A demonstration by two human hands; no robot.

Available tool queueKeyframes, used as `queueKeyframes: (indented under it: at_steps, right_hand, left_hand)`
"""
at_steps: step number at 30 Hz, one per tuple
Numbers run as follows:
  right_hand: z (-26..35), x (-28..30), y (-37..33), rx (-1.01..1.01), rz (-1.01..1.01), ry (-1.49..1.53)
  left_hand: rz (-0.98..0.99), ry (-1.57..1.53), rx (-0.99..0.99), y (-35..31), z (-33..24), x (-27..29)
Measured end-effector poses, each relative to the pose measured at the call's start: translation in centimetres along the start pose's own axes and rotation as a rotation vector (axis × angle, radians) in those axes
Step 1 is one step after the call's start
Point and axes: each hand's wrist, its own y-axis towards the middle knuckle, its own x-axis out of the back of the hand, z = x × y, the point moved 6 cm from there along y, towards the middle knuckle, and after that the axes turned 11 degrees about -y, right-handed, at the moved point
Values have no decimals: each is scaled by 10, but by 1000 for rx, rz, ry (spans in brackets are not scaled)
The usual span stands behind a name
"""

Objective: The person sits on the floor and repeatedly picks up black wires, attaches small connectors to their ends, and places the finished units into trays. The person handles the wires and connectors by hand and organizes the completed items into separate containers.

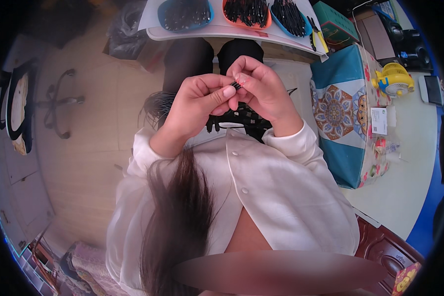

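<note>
A small bundle of black leads, with fine red strands at its far end, lies between the fingertips of both hands, above the lap. The left hand pinches the bundle between thumb and bent forefinger, presumably to keep the thin pieces aligned. The right hand closes its thumb and fingertips over the red end, a grip that suggests fine control; the overlapping fingers hide the exact contact. Both hands meet at the body's midline, probably so that small parts remain easy to see.

Beneath them, a pile of black cables rests across the lap, which seems to serve as a holding surface. A fan of thin grey wires spreads just beside the left wrist.

Beyond the knees, a white counter carries a blurred blue tray, an orange tray and a second blue tray. The latter two hold black leads lying roughly parallel, likely to limit tangling. Yellow-handled pliers lie near the counter's right corner, apparently within reach. At right stand a patterned fabric-covered box and a small yellow fan.
</note>
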Motion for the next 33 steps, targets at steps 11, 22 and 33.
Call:
queueKeyframes:
  at_steps: [11,22,33]
  right_hand:
    - [2,1,-4,70,-64,-98]
    - [-5,1,-1,-17,30,85]
    - [-2,3,-4,15,-30,-77]
  left_hand:
    - [-23,275,-51,-1,-2,-5]
    - [-5,48,25,7,2,1]
    - [-46,275,-38,4,0,2]
